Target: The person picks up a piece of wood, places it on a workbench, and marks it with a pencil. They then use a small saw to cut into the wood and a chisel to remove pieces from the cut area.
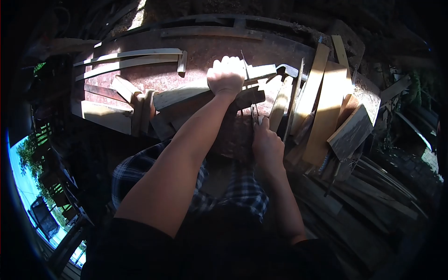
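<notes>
My left hand [226, 75] presses down on a wooden board [184, 93], its fingers curled over the far edge. The board lies slantwise across the workbench, and its right end [262, 71] sticks out past the hand in bright sunlight. In my right hand [268, 144], closed around the handle, is a handsaw [255, 111]. Its thin blade points away from me and crosses the board just right of my left hand. Glare and shadow hide how deep the blade sits. A dark wood block [250, 99] lies under the board near the blade.
Long planks [326, 102] are piled on the bench's right side, with a dark offcut [350, 133] at the corner. Thin curved strips [133, 59] and short blocks [125, 88] lie on the left. A metal piece [288, 70] rests behind the board. More timber [373, 186] is stacked lower right.
</notes>
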Available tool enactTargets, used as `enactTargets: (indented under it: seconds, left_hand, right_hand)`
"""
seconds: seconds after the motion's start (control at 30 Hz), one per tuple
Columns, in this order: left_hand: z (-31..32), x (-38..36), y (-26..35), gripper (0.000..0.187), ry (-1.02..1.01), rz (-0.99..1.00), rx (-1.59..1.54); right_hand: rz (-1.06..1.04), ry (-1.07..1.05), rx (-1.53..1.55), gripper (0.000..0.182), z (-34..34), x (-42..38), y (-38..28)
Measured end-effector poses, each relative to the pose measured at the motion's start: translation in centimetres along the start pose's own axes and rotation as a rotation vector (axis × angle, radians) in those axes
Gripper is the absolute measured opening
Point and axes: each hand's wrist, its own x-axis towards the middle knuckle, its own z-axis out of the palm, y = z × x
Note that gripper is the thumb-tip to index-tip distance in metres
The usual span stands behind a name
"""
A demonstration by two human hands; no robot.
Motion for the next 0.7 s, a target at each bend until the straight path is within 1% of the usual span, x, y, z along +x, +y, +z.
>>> enactTargets:
  seconds: [0.07, 0.13, 0.2, 0.27, 0.33, 0.37, 0.43, 0.47, 0.53, 0.57, 0.63, 0.7]
  left_hand:
    - [-0.6, 0.1, 0.4, 0.014, -0.009, 0.017, 0.015]
    - [-1.0, 0.2, 0.3, 0.012, -0.103, 0.005, 0.018]
    - [-1.3, 0.1, 0.2, 0.012, -0.109, 0.014, 0.036]
    - [-1.2, 0.0, 0.3, 0.013, -0.067, 0.035, 0.055]
    - [-0.7, 0.3, 0.5, 0.013, -0.051, 0.019, 0.039]
    - [-0.4, 0.0, 0.3, 0.013, -0.042, 0.003, 0.025]
    - [-0.2, 0.0, -0.1, 0.014, -0.031, -0.008, 0.039]
    - [-0.2, 0.0, 0.2, 0.015, -0.009, 0.001, 0.035]
    - [-0.4, 0.0, 0.3, 0.017, -0.023, 0.022, 0.055]
    - [-0.4, 0.0, 0.3, 0.017, -0.024, 0.022, 0.039]
    - [-0.4, 0.0, 0.2, 0.014, 0.001, 0.027, 0.036]
    - [-0.4, -0.3, 0.1, 0.013, -0.021, 0.030, 0.035]
  right_hand:
    - [0.018, 0.036, -0.008, 0.023, -0.3, 0.9, 0.0]
    - [-0.104, 0.102, 0.063, 0.024, -0.1, 4.7, -1.0]
    - [-0.109, 0.114, 0.046, 0.024, 0.1, 6.4, -1.3]
    - [-0.111, 0.115, 0.021, 0.023, 0.3, 5.7, -1.0]
    - [-0.034, 0.035, 0.024, 0.024, -0.5, 2.4, -0.6]
    - [-0.043, 0.021, 0.022, 0.024, -0.6, 1.1, -0.3]
    - [0.052, -0.063, 0.053, 0.027, -1.0, -0.5, 0.2]
    - [0.057, -0.060, 0.053, 0.027, -0.9, -0.1, 0.1]
    - [-0.056, 0.067, 0.071, 0.026, -0.4, 2.4, -0.4]
    - [-0.100, 0.098, 0.084, 0.027, 0.1, 4.2, -0.7]
    - [-0.096, 0.115, 0.086, 0.026, 0.1, 6.2, -1.3]
    - [-0.093, 0.093, 0.072, 0.026, 0.2, 5.6, -1.0]
